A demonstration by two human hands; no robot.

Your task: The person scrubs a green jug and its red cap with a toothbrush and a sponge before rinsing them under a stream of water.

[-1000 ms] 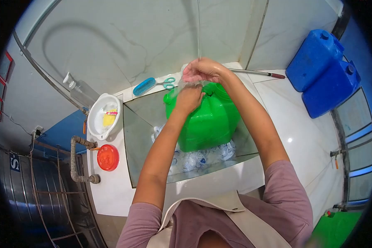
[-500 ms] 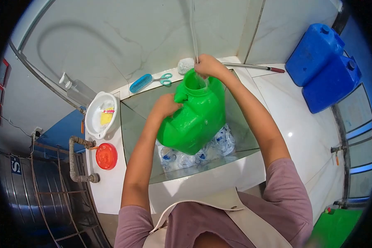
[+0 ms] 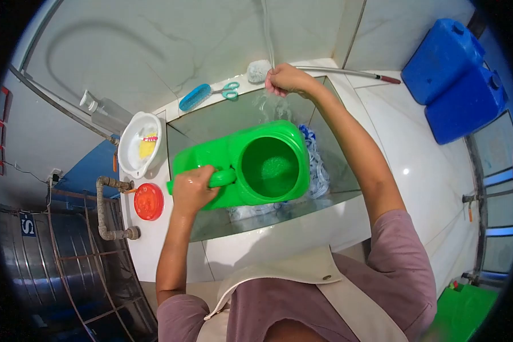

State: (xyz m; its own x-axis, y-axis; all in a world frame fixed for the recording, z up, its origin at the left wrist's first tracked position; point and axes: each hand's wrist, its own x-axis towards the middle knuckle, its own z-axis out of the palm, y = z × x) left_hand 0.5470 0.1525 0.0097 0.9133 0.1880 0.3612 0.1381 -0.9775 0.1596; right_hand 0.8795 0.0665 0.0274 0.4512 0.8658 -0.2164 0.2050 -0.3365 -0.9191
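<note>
bright daylight, sharp focus, fisheye distortion, dark vignetted corners

One legible mark: a white "S" followed by a short dash or partial stroke on a dark blue label [image 3: 28, 224], fixed to the steel tank [image 3: 23, 268] at lower left; the rest of the label is cut off by the tank's curve. Blue printing shows on the clear bottles [image 3: 316, 165] in the sink, too small and distorted to read. No readable text on the green jug [image 3: 256, 171], the blue jerrycans [image 3: 459, 80], the orange lid [image 3: 149, 201] or the white bowl [image 3: 132, 149].
</note>
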